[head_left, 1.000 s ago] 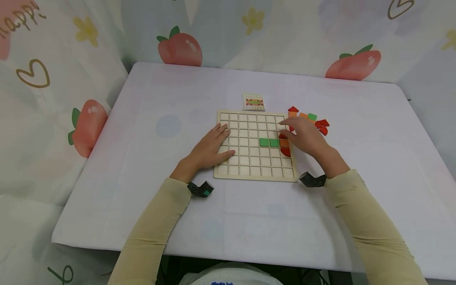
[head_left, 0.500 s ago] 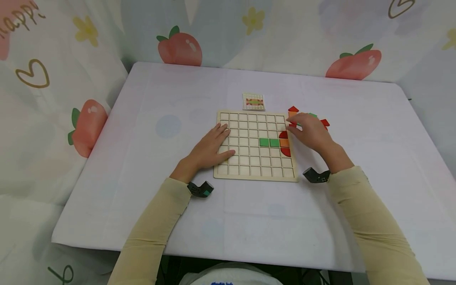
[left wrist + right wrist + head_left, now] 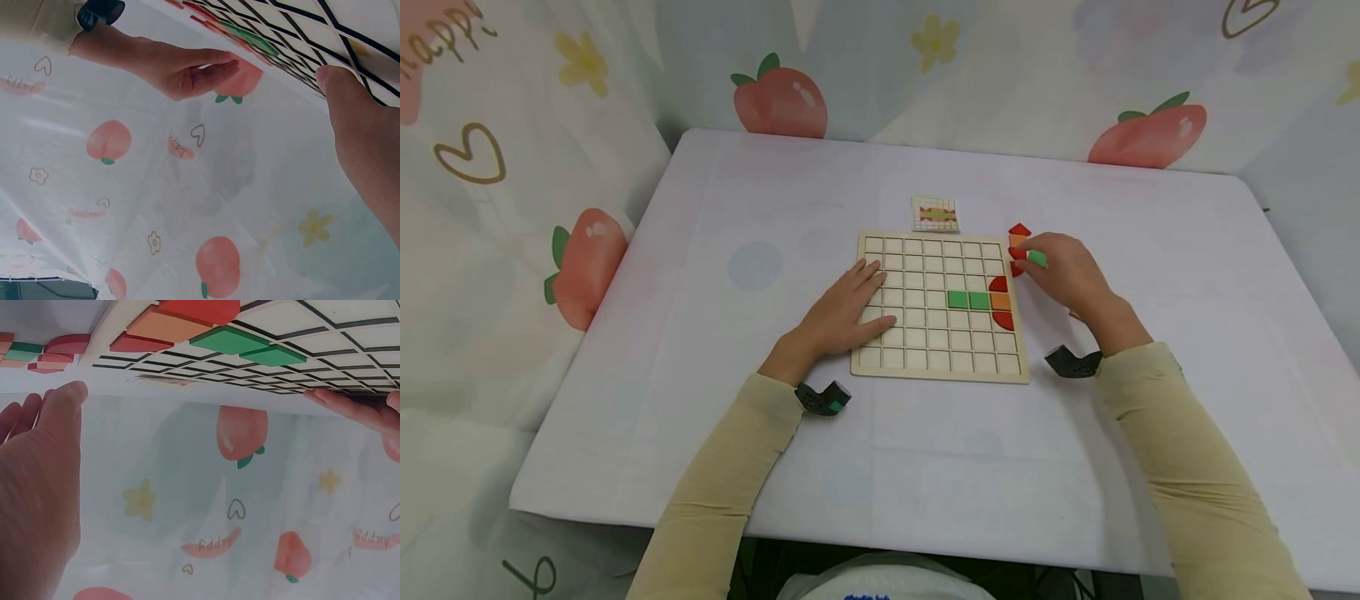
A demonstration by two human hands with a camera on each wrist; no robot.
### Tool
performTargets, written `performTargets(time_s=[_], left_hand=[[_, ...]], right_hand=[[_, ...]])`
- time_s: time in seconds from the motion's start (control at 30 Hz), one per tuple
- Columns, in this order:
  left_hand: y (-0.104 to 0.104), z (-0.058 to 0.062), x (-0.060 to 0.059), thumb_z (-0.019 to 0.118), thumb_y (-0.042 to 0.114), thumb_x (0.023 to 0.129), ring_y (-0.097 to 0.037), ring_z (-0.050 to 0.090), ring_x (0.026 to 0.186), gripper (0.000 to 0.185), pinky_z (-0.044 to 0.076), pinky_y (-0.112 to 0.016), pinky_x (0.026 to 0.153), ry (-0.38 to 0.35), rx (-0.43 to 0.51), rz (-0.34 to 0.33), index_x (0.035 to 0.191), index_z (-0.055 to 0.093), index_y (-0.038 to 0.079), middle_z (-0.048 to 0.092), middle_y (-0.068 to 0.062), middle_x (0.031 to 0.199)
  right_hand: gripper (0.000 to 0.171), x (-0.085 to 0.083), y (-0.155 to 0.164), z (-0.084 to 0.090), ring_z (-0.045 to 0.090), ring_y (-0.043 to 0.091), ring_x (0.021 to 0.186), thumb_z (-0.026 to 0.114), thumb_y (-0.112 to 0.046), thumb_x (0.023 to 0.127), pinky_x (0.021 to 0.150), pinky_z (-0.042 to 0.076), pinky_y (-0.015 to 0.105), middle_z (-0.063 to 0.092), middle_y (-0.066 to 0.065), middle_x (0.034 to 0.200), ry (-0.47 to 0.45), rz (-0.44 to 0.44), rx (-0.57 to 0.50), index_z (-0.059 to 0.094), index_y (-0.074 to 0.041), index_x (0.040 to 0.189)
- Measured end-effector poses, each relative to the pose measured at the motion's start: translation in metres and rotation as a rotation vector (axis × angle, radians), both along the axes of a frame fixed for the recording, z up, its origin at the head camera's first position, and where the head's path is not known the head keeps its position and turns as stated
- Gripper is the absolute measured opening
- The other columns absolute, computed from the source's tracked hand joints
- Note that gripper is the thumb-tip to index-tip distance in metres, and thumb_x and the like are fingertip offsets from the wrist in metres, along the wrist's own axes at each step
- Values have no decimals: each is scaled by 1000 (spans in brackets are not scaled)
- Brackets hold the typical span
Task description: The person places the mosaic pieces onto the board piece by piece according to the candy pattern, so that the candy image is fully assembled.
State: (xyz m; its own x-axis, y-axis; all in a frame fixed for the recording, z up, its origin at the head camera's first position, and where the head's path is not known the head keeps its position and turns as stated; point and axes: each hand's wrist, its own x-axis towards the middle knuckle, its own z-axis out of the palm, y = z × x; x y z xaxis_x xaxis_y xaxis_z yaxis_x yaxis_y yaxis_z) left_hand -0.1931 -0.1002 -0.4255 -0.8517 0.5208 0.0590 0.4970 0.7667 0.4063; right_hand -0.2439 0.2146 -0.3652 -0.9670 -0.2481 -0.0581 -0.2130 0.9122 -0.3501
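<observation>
A wooden grid board [image 3: 925, 350] lies mid-table. In its right part sit two green squares [image 3: 967, 300], an orange square [image 3: 1000, 302] and two red quarter-rounds [image 3: 998, 284]. My left hand [image 3: 868, 287] lies flat on the board's left side with straight fingers. My right hand [image 3: 1037, 248] is just off the board's right edge, over a small heap of loose pieces. Its straight fingers touch a green square [image 3: 1037, 258]; red pieces [image 3: 1018, 229] and an orange one [image 3: 1017, 241] show beside them. In the right wrist view the right hand [image 3: 37, 462] is open-palmed near the board [image 3: 350, 337].
A small pattern card [image 3: 935, 213] lies just beyond the board's far edge. The table [image 3: 715, 417] carries a pale cloth, and printed fabric walls stand close behind and at both sides. Part of the loose heap is hidden under my right hand.
My right hand has moved from over the board's right edge out to the loose pieces beside it. The left hand and the board have stayed put.
</observation>
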Motion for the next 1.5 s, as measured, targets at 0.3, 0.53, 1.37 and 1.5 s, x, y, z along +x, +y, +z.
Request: performTargets(time_s=[0.3,0.53,1.37,1.5], left_hand=[[0,1,1,31,59,80,-16,-3,126,74,7,-32,100,6,11,-9,135,19,10,8,-3,140],[0,0,0,32,59,80,-16,-3,126,74,7,-32,100,7,13,-3,135,19,10,9,-2,140],[-1,0,0,31,59,80,-13,-4,125,75,5,-30,100,3,9,1,135,18,11,8,-1,140],[0,0,-1,30,60,80,-12,-5,125,75,5,-30,100,-6,10,-2,136,17,12,7,0,140]], right_hand=[[34,-3,6,-2,37,33,106,55,-14,82,87,30,47,49,17,112,-5,-6,-10,52,-3,114],[33,-6,9,-4,37,33,107,54,-13,83,87,30,47,48,17,113,-17,-12,-4,52,-2,114],[26,-14,18,-18,39,33,90,55,-8,81,81,36,46,49,19,100,17,-30,64,55,2,105],[29,-15,18,-19,38,34,92,56,-8,81,81,37,46,45,21,102,13,-46,71,55,4,107]])
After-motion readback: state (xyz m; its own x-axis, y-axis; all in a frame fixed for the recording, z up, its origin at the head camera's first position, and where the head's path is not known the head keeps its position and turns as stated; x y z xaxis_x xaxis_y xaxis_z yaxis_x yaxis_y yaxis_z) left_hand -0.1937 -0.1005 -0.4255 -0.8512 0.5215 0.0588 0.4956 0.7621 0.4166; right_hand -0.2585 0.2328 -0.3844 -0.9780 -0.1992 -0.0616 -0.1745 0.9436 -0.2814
